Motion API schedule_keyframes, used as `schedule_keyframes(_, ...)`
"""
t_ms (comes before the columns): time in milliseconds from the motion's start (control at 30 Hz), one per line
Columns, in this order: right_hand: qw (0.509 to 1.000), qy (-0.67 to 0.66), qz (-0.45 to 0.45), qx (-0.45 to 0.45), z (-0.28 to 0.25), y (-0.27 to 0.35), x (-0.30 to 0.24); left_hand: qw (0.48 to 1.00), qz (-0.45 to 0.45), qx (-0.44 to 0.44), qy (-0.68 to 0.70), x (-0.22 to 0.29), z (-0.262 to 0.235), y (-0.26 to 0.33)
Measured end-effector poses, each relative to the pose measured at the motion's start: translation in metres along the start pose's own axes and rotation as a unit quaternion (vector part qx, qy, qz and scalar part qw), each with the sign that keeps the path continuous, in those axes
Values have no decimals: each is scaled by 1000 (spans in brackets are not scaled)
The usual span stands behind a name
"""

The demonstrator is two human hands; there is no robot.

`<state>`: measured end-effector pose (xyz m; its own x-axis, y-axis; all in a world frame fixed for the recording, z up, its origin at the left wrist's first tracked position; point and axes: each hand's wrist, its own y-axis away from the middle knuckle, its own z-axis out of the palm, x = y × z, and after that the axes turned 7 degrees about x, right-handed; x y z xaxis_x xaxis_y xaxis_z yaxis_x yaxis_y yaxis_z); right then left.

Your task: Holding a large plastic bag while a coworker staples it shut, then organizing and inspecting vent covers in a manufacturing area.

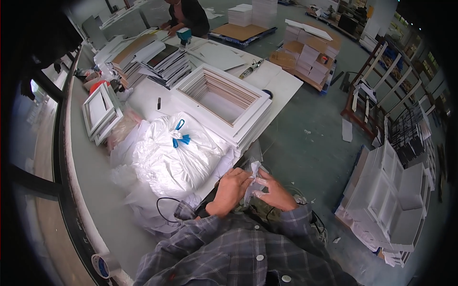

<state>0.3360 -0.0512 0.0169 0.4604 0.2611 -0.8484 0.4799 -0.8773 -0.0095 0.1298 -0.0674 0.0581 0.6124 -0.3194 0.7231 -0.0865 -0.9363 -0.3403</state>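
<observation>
Just right of the white bag (pixel 164 159), left hand (pixel 231 188) and right hand (pixel 275 190) grasp crumpled plastic (pixel 253 180) between them, probably because it is limp. A blue tie (pixel 178 138) seemingly keeps the bag closed; beyond it, white frames (pixel 214 117) sit stacked, perhaps saving room.

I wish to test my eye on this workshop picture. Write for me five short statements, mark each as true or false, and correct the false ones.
1. The left hand and right hand hold a crumpled translucent film between them. True.
2. White frames are stacked on the table, beyond the white plastic bag. True.
3. The bag's neck is tied with red string. False: the tie is blue.
4. A tape roll is at the picture's upper right. False: the tape roll is at the lower left.
5. Another person is visible beyond the stacked frames. True.
</observation>
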Motion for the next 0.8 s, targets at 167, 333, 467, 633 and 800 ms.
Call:
schedule_keyframes(167, 995, -95, 27, -2, -21, -3, -44, 991, -122, 59, -10, -31, -12, 2)
schedule_keyframes(333, 998, -56, 19, 8, -24, -10, -32, 970, -207, 118, 38, -38, -33, -3)
schedule_keyframes(467, 997, -62, 28, 45, -20, -9, -22, 925, -280, 109, 231, -14, -34, -10)
schedule_keyframes(633, 987, -123, 76, 71, -10, -10, -3, 935, -230, 106, 246, 6, -31, -5)
schedule_keyframes(800, 989, -79, 37, 115, -10, -10, 1, 975, -86, -15, 202, 13, -7, 5)
